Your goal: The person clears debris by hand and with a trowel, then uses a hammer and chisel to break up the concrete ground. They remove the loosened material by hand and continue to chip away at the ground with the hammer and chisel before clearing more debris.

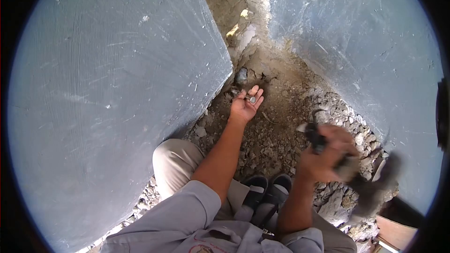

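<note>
My left hand [247, 104] is stretched out, palm up, over the rubble between two grey walls. Its fingers curl loosely around a chisel [252, 99], whose round metal end shows at the fingers. Farther right, my right hand [330, 153] is closed around a dark tool [375, 185], blurred by motion; it looks like a hammer, with a broad head at the lower right. A dark curved end of the tool sticks out above the fist. The two hands are well apart.
Grey walls stand at left [117, 79] and right [356, 42], narrowing toward a dirt corner. Broken stones [262, 152] cover the ground. My dark shoes [267, 194] are at the bottom middle. A brown curved object [396, 234] lies at the lower right.
</note>
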`<state>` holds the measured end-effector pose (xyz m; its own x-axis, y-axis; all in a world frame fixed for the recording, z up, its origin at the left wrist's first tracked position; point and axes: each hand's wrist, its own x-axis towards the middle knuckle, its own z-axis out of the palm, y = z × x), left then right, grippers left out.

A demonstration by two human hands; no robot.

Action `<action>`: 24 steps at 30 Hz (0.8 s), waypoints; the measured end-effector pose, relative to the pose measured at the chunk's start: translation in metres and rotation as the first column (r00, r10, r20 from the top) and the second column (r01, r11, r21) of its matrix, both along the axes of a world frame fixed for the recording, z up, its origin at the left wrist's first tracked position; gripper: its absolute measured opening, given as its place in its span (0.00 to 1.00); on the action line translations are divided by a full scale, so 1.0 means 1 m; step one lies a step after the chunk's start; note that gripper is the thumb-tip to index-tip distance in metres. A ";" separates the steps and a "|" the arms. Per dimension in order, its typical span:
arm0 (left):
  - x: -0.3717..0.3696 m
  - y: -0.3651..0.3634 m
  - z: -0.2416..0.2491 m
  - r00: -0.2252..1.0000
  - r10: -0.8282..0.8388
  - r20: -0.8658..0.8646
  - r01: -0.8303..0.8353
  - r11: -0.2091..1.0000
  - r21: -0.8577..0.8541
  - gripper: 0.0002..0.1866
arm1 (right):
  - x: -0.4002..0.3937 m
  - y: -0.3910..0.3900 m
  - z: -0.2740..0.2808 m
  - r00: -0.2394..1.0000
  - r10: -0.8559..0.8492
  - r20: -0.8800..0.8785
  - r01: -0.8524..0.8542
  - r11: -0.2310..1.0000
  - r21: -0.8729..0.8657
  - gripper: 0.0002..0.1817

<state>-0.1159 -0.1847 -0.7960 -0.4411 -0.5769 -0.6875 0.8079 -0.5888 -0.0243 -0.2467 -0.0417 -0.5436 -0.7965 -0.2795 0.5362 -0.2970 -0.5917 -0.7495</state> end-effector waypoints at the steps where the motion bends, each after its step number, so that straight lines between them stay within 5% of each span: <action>1: -0.003 0.000 0.008 0.998 0.006 0.058 -0.006 1.000 -0.003 0.21 | 0.021 0.005 -0.056 0.995 -0.044 -0.094 0.067 0.964 0.256 0.04; 2: -0.007 0.002 0.013 0.993 0.009 0.117 -0.008 1.000 -0.006 0.21 | 0.040 0.013 -0.123 0.979 -0.067 -0.194 0.156 0.859 0.488 0.04; 4: -0.008 0.013 0.016 0.992 0.012 0.129 -0.018 0.999 0.048 0.23 | 0.053 0.023 -0.183 0.936 0.307 0.174 -0.313 0.493 0.812 0.08; 5: -0.008 0.006 0.015 0.991 0.017 0.133 -0.025 0.998 0.055 0.23 | 0.055 0.015 -0.183 0.766 0.280 0.578 -0.642 0.307 0.703 0.11; 10: -0.012 0.009 0.006 0.978 -0.117 0.172 0.122 0.992 -0.022 0.18 | 0.012 0.009 -0.083 0.794 0.221 0.566 -0.556 0.641 0.529 0.08; 13: -0.008 0.007 -0.013 0.991 -0.111 0.071 0.114 0.992 -0.050 0.22 | -0.023 0.002 -0.001 0.926 0.070 0.372 -0.272 0.807 0.524 0.05; 14: -0.013 0.008 -0.002 0.985 -0.079 0.156 0.084 0.996 -0.026 0.23 | -0.033 0.000 0.007 0.981 0.096 0.167 -0.159 0.891 0.425 0.04; 16: -0.018 0.008 0.016 0.978 -0.055 0.199 0.053 0.998 0.018 0.26 | -0.033 0.004 -0.014 0.999 -0.014 0.030 0.003 0.932 0.362 0.04; 18: -0.016 0.001 0.013 0.980 -0.099 0.173 0.102 0.995 -0.007 0.24 | 0.019 0.011 -0.106 0.977 -0.048 0.206 -0.053 0.888 0.456 0.05; 20: -0.006 -0.002 -0.025 0.965 -0.244 0.092 0.252 0.964 -0.085 0.20 | 0.043 0.017 -0.184 0.928 0.316 0.194 -0.318 0.408 0.856 0.12; 22: -0.002 0.005 -0.079 0.949 -0.254 0.185 0.277 0.954 -0.112 0.17 | 0.041 0.011 -0.182 0.867 0.350 0.354 -0.444 0.223 0.868 0.15; 24: 0.003 0.011 -0.084 0.928 -0.255 0.272 0.276 0.960 -0.041 0.13 | 0.039 0.018 -0.169 0.866 0.333 0.374 -0.468 0.272 0.841 0.16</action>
<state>-0.1128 -0.1734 -0.8797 -0.3959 -0.5189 -0.7576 0.5929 -0.7745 0.2206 -0.2076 -0.0238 -0.7126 -0.4632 -0.8252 -0.3232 -0.1131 0.4167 -0.9020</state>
